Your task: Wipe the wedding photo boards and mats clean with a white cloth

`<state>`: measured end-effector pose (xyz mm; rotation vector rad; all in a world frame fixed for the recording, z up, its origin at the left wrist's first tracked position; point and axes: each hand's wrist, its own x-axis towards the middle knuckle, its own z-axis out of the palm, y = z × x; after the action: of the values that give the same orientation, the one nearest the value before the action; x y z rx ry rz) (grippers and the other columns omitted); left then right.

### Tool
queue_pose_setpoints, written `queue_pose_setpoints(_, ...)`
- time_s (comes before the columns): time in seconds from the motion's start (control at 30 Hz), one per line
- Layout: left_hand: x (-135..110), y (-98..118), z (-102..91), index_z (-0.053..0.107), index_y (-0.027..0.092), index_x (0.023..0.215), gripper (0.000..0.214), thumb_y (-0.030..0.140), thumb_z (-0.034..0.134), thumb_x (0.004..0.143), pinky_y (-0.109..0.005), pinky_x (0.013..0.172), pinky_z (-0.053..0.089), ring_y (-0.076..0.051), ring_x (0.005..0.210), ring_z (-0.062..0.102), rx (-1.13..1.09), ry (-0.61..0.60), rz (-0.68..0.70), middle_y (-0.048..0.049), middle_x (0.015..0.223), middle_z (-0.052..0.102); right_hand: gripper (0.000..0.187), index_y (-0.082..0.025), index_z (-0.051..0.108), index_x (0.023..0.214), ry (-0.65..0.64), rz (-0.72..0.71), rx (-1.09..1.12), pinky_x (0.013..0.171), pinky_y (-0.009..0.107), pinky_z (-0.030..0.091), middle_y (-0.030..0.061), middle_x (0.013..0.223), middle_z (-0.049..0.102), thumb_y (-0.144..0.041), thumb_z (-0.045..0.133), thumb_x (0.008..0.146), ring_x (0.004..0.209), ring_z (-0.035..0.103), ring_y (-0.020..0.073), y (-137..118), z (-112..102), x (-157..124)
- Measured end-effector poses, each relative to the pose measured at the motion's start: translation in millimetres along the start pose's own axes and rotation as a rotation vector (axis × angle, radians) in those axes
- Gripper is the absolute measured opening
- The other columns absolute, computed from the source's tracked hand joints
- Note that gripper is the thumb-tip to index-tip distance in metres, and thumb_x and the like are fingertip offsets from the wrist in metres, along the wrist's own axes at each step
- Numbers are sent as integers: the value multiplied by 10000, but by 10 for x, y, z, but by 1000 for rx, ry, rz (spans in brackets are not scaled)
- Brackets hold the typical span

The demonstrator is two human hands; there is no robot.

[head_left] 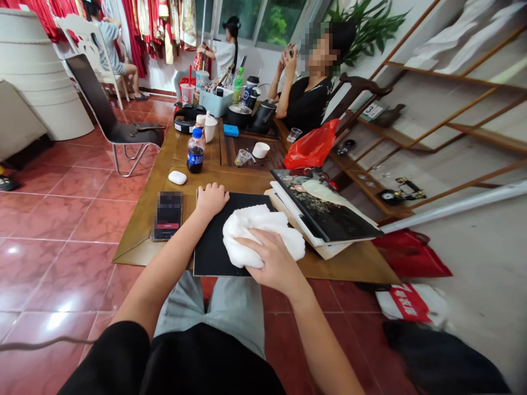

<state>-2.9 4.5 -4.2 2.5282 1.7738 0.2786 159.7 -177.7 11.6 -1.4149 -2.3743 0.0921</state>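
Observation:
A flat black board [212, 249] lies at the near edge of the wooden table in front of me. On its far left corner rests my left hand [213, 200], fingers spread a little over the edge. My right hand [274, 258] grips a bunched white cloth [263, 219] and presses it on the board's right part; the cloth hides much of the surface. Just right of the board, a stack of large albums or panels [325, 206] has a dark printed picture on top.
Left of the board are a phone [168, 216], a white earbud case [177, 177] and a cola bottle [196, 151]. Cups and a blue caddy [215, 101] stand farther back, near a red plastic bag [312, 147]. A person [313, 99] sits beyond; a chair [107, 115] stands left.

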Motion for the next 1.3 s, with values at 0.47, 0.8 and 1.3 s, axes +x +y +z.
queue_pose_setpoints(0.47,-2,4,-13,663,141,1227,397,374,380,1075,-484,1023,433,-323,1228,592,7,-9,-1,-179,1281,668,615,-270,664,1368,36,-107,86,992,494,484,111,1319,667,-198,565,765,1176,628,317,-283,-271,-698)
queue_pose_setpoints(0.8,-11,15,-47,662,140,1231,398,365,374,1073,-486,1019,433,-329,1228,592,17,-16,3,-183,1287,663,569,-298,611,1420,373,151,-176,1011,520,492,131,1372,590,-265,620,852,1179,612,368,-42,-281,-805)
queue_pose_setpoints(1.3,-8,22,-46,658,138,1235,402,366,365,1080,-480,1018,432,-327,1227,595,25,-16,4,-181,1294,666,642,-289,620,1429,152,123,-137,1098,586,376,119,1435,588,-240,598,789,1313,532,390,-170,101,-556)
